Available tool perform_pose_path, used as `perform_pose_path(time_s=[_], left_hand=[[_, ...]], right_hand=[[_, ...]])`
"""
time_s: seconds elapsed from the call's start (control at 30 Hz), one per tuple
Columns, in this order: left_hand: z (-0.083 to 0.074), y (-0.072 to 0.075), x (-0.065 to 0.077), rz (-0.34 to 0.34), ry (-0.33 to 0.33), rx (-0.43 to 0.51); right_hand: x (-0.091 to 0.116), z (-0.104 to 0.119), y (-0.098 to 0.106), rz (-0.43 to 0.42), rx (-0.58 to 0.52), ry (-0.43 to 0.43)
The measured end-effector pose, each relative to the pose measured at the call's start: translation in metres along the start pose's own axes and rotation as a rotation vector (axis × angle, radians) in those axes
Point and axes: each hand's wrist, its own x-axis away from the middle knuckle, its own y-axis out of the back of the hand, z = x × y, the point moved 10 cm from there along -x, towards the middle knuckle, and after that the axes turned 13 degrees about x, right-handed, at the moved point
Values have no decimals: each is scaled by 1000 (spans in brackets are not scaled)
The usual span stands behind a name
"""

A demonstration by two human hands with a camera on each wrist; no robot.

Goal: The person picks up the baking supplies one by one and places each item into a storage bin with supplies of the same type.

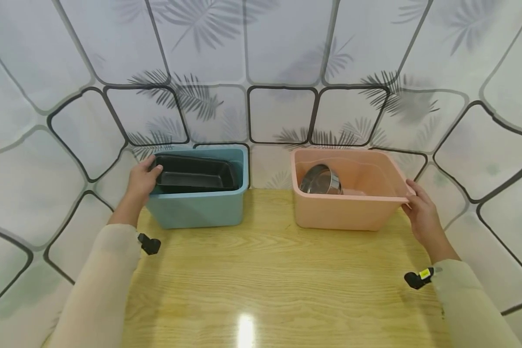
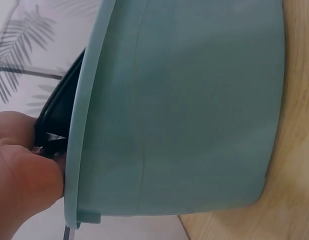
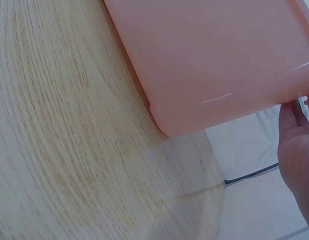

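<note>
In the head view my left hand pinches the left end of a black loaf pan, thumb over its rim. The pan sits tilted inside a blue-green plastic bin, its left end raised at the bin's rim. From the left wrist, the pan's dark edge pokes above the bin wall. My right hand holds the right rim of a pink plastic bin, fingers at the edge and partly under it. Inside that bin a round metal cake tin leans at the left end.
Both bins stand at the back of a light wooden table, a gap between them. A patterned curtain hangs close behind and at both sides. The table's rounded edge shows in the right wrist view.
</note>
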Motion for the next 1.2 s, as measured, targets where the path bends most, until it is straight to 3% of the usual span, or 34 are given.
perform_pose_path(time_s=[0.37,0.73,1.2], left_hand=[[9,-9,-14,115,56,-116],[13,-14,-24,50,45,-104],[21,-26,-25,125,92,-165]], right_hand=[[0,0,2,20,43,-6],[-2,-1,2,14,13,5],[-2,-2,0,24,8,23]])
